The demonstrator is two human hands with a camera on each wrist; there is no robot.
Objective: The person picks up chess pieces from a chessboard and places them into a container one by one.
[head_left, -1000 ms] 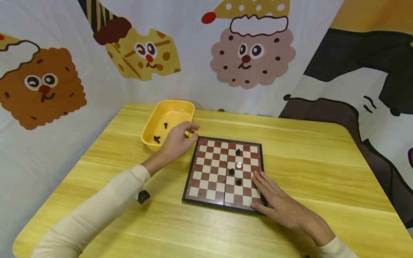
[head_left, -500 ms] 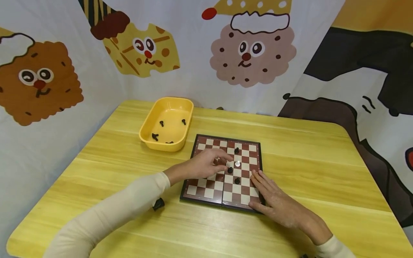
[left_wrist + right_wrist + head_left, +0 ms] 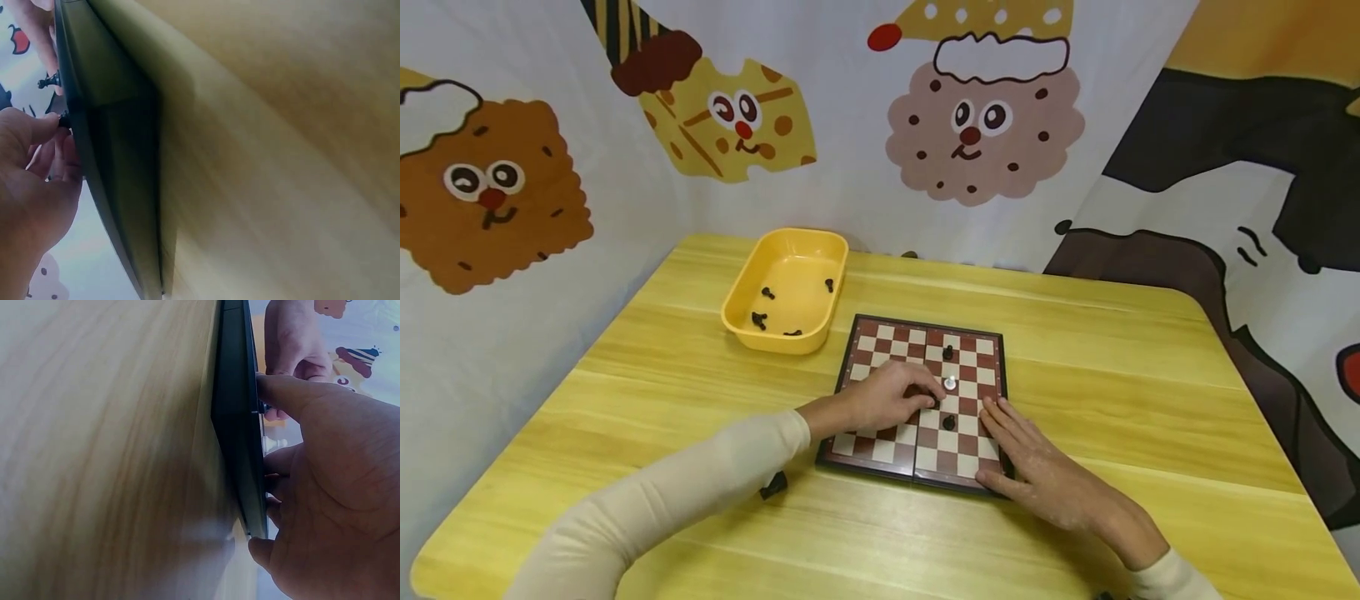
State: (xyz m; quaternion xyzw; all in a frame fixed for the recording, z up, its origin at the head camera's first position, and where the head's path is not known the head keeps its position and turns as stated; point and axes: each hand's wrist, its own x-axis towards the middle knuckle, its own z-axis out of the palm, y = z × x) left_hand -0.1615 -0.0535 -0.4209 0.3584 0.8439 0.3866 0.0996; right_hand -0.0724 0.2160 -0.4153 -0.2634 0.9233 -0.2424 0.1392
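My left hand reaches over the chessboard and pinches a black chess piece between thumb and fingers, right at the board's surface. Most of that piece is hidden by the fingertips in the head view. Just beyond them stands a white chess piece. Two other black pieces stand on the same half, a far one and a near one. My right hand lies along the board's right edge, fingers straight on the squares and thumb at the near corner.
A yellow tray with several black chess pieces stands behind the board to the left. A dark object shows beneath my left forearm. A cartoon-printed cloth hangs behind the yellow wooden table.
My left hand has come from the tray to the middle of the board and taken hold of a black chess piece. The right hand has stayed at the board's edge.
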